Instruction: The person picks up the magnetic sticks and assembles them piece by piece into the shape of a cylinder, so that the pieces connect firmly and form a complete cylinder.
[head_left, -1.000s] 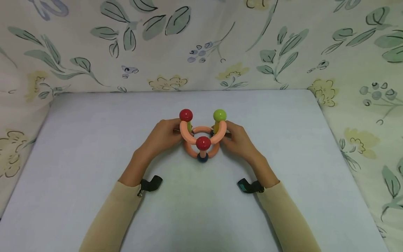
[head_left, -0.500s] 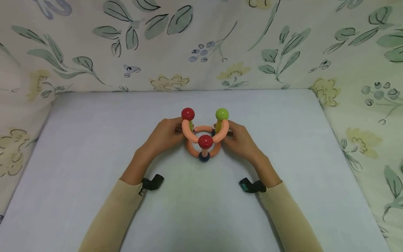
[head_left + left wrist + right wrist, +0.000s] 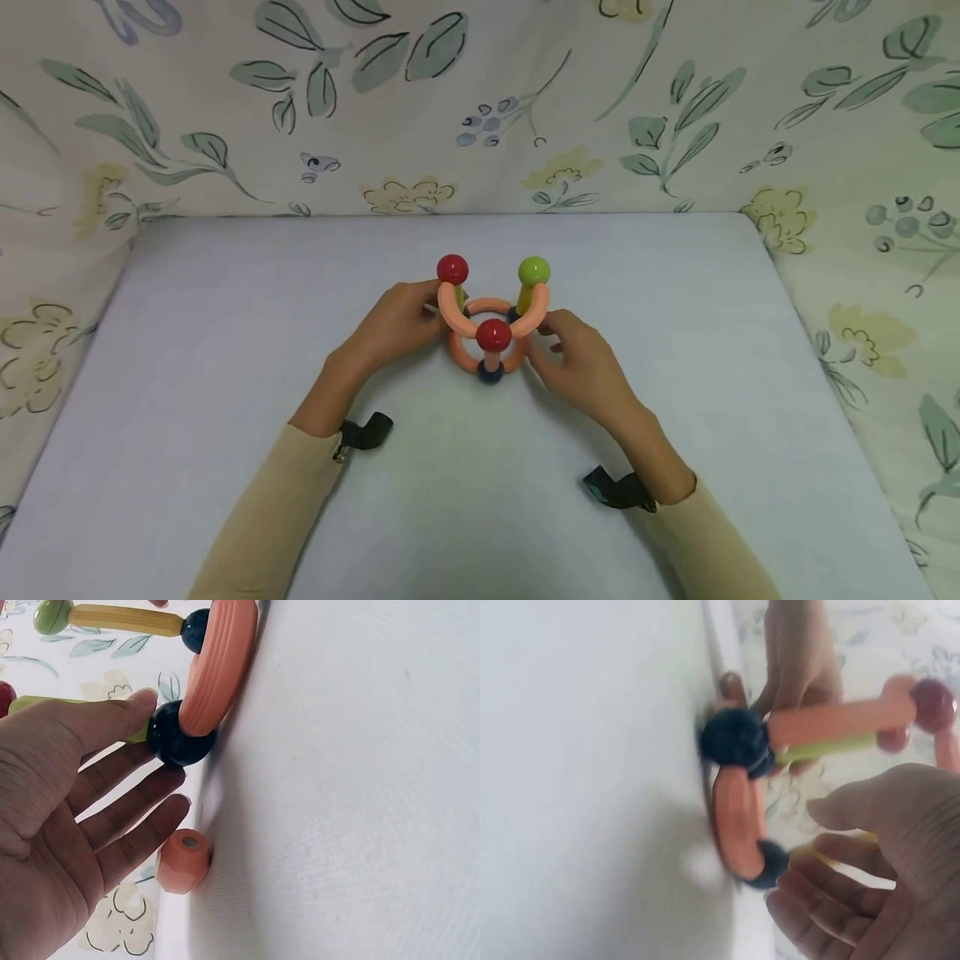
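A magnetic stick-and-ball construction stands on the white table, with curved orange sticks above and an orange ring below. Red balls and a green ball top its uprights; dark blue balls sit at the base. My left hand pinches the green stick just by a blue ball, thumb on the near side. Close at the right side is my right hand, its thumb apart from loosely bent fingers beside the yellow stick and a blue ball.
An orange faceted piece lies on the table below the left fingers, hidden in the head view. The white table spreads around the construction. A floral cloth hangs behind and along the sides.
My right hand has loosened from the construction and drawn back toward me and to the right. The left hand keeps its hold, and the construction stands as before; the head view shifted slightly.
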A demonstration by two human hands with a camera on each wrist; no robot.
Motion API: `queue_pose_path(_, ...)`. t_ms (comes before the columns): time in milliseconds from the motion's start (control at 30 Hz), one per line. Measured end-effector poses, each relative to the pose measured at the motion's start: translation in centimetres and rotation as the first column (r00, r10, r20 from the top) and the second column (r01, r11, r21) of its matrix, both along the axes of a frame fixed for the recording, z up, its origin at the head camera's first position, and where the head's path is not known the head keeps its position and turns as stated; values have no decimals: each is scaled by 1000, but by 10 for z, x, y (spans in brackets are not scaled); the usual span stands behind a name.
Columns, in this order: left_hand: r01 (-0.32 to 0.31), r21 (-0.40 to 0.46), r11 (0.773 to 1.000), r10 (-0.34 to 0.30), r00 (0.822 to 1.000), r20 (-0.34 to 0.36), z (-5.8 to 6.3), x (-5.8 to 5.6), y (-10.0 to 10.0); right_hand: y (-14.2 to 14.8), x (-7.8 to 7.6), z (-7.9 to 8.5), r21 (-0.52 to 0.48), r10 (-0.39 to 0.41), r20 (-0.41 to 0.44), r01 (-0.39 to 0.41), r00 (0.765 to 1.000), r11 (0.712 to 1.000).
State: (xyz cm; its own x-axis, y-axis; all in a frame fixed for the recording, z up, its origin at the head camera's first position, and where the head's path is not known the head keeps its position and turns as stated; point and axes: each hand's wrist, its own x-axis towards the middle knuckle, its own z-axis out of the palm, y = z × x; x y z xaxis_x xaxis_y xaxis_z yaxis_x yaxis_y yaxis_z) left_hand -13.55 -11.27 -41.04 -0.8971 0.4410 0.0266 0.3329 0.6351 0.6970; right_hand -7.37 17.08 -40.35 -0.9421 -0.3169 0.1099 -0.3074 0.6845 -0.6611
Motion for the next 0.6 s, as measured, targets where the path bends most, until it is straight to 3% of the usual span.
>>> queue_pose_path(267, 22, 29, 999, -23, 999, 31, 2, 1, -3, -26, 15, -1, -40, 122, 13, -121, 992, 992)
queue_pose_path(467, 17, 23, 1000, -17, 1000, 17, 1, 0, 0, -35, 18, -9, -46, 110, -83, -114, 990, 992)
queue_pose_path(600, 11, 7, 1000, -11, 1000, 21, 0, 2, 0, -39, 23, -11, -36, 88, -91, -92, 992, 995)
